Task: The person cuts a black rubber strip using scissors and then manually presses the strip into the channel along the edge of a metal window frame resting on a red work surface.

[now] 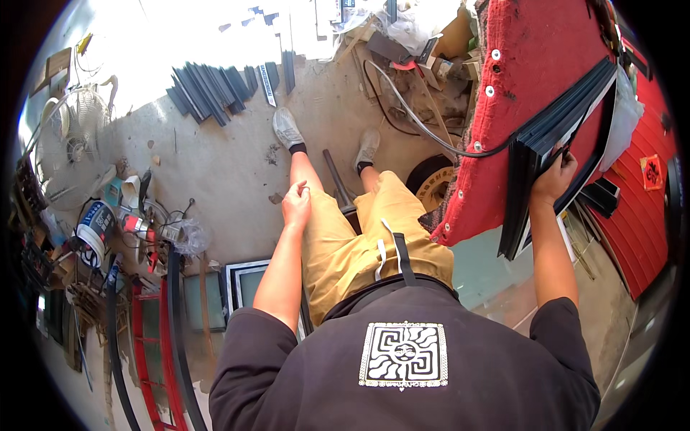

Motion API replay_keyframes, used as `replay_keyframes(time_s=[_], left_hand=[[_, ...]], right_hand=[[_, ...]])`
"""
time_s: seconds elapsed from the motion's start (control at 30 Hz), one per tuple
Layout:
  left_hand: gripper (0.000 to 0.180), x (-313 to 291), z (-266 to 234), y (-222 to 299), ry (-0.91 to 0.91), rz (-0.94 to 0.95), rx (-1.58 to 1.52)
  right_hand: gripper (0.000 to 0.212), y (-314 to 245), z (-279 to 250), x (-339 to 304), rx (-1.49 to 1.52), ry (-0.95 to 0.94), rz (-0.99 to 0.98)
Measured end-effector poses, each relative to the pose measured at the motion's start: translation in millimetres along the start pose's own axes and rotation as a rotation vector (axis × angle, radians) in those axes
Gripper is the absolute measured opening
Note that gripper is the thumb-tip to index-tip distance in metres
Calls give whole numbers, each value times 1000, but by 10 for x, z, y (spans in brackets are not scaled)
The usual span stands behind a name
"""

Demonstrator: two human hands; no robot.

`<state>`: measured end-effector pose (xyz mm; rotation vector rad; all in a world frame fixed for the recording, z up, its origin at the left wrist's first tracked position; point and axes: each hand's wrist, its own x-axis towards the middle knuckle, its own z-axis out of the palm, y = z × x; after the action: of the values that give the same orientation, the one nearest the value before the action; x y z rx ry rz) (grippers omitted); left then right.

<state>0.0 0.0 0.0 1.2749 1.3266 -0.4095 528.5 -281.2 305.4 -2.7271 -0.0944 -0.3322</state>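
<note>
My right hand (555, 176) is closed at the edge of a stack of dark metal bars (550, 129), its fingers curled round one of them. The bars lie lengthwise on a red padded table (535, 43), their near ends sticking out past its edge. My left hand (296, 206) hangs in front of my left thigh with its fingers curled in, and nothing shows in it. The inside of that palm is hidden.
Short dark profile pieces (208, 90) stand in a row on the floor ahead. A fan (75, 147) and cluttered tools are at left, beside a red ladder-like frame (151, 352). A hammer-like tool (336, 176) and a tire (431, 179) lie near my feet. A cable (402, 108) droops onto the table.
</note>
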Motion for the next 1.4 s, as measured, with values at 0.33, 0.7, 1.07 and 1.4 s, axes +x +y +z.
replay_keyframes(time_s=[0.33,0.7,1.07,1.4], left_hand=[[38,-374,378,-65,65,52,2],[37,-635,462,-21,90,94,39],[38,-748,499,424,40,102,63],[39,-936,350,1283,-64,150,-54]], right_hand=[[47,-267,67,-66,79,11,48],[58,-363,56,-111,-22,-3,74],[55,-570,18,-208,-56,43,55],[48,-745,-38,-278,-117,73,88]])
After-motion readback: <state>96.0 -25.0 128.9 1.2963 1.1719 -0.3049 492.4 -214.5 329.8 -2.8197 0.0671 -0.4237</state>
